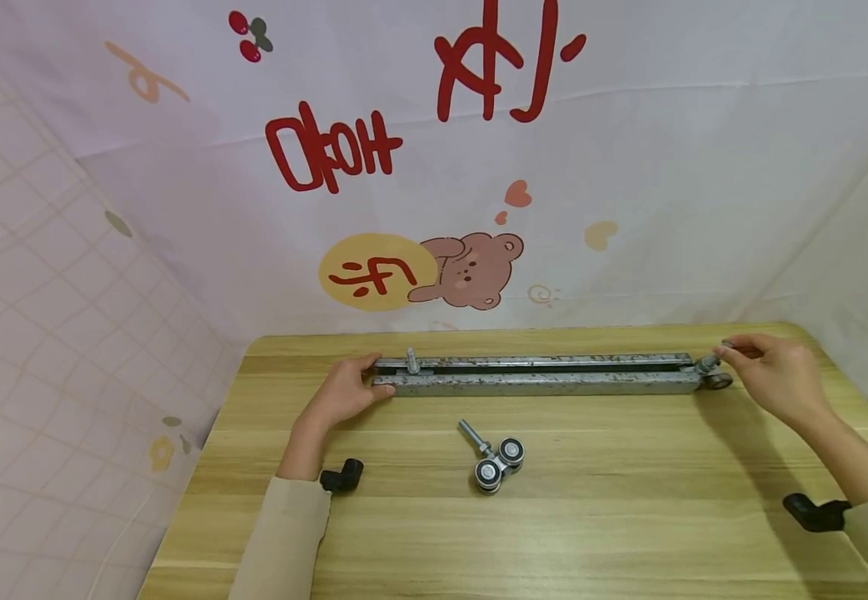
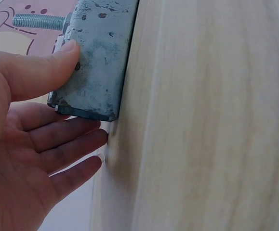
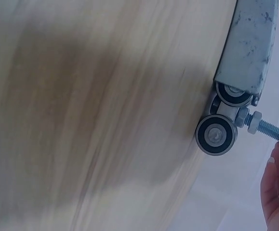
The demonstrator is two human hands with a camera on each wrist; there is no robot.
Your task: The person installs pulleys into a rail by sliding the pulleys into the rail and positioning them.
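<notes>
A long grey metal track [image 1: 539, 385] with worn, speckled sides lies across the back of the table, its slot facing up. At its left end my left hand [image 1: 342, 392] grips the channel, thumb on the near side [image 2: 91, 57] and index finger behind. A threaded bolt [image 1: 412, 360] stands up from the slot close by. With thumb and fingertips, my right hand [image 1: 782, 379] pinches the bolt [image 3: 274, 131] of a roller trolley [image 3: 216, 135] at the right end. One of its wheels sits partly inside the track mouth, another outside. Another roller trolley [image 1: 488, 473] lies loose in front of the track.
The wood-grain table [image 1: 614, 517] ends at a printed cloth backdrop [image 1: 629, 167] just behind the track. Cloth also hangs at the left and right sides. Black wrist mounts [image 1: 816, 512] stick out from both sleeves.
</notes>
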